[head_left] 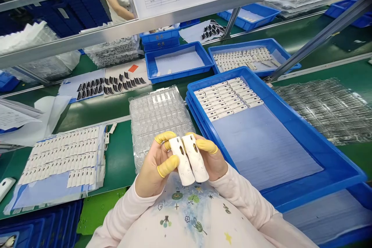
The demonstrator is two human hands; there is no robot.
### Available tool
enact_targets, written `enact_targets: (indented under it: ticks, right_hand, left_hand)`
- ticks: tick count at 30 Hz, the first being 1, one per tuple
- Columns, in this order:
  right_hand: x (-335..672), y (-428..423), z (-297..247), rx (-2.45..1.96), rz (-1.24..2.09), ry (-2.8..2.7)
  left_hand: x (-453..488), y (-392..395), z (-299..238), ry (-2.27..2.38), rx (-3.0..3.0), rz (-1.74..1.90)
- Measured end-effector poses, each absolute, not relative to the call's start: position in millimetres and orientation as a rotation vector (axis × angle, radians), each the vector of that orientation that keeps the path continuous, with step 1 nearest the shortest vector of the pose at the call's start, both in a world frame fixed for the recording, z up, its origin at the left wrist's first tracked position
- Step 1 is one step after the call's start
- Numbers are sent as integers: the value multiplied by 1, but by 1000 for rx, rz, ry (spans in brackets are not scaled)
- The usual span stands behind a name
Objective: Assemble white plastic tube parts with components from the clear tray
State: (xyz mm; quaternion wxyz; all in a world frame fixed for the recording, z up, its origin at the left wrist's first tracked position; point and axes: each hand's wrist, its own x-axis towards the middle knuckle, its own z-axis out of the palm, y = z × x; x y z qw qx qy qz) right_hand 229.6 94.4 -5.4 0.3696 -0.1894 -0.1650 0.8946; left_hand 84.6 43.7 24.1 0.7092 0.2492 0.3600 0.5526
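Two white curved plastic covers, each with a dark oval hole near its upper end, are held side by side before my chest. My left hand [157, 164], with yellow finger cots, grips the left white plastic cover [183, 166]. Around the right white plastic cover [197, 161] my right hand [213, 159] is closed, also with yellow cots. Just behind my hands lies a stack of clear plastic trays [158, 114]. To the right, a blue bin [290, 131] holds rows of similar white covers [225, 99] on a pale sheet.
Left, rows of white covers [62, 155] lie on a sheet stack. Dark curved pieces [110, 85] sit behind. More blue bins [180, 62] stand at the back beneath a metal rail [174, 17]. Clear trays [328, 108] lie right. Another person's arm [116, 4] shows beyond.
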Motion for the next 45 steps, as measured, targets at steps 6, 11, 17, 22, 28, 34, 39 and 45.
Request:
enact_targets:
  ticks: [6, 11, 17, 22, 28, 34, 39, 45]
  right_hand:
    - [224, 98, 2, -477, 2331, -400]
    - [217, 100, 4, -489, 2421, -240]
    - [217, 104, -5, -508, 2316, -95]
    - [216, 104, -4, -457, 2273, -137]
    - [216, 104, -5, -429, 2337, 5]
    - [215, 106, -6, -368, 2389, 27]
    - [211, 107, -18, -405, 2374, -76]
    - [201, 117, -68, -765, 2201, -809]
  left_hand:
    - [84, 47, 24, 821, 463, 1241]
    - [88, 56, 25, 786, 284, 1322]
    - [90, 65, 28, 777, -17, 1283]
    - [84, 64, 20, 762, 4, 1283]
    - [81, 63, 14, 701, -32, 1279]
    - [80, 63, 9, 669, -59, 1281]
    - [77, 64, 7, 698, -46, 1297]
    - [37, 57, -31, 1027, 348, 1352]
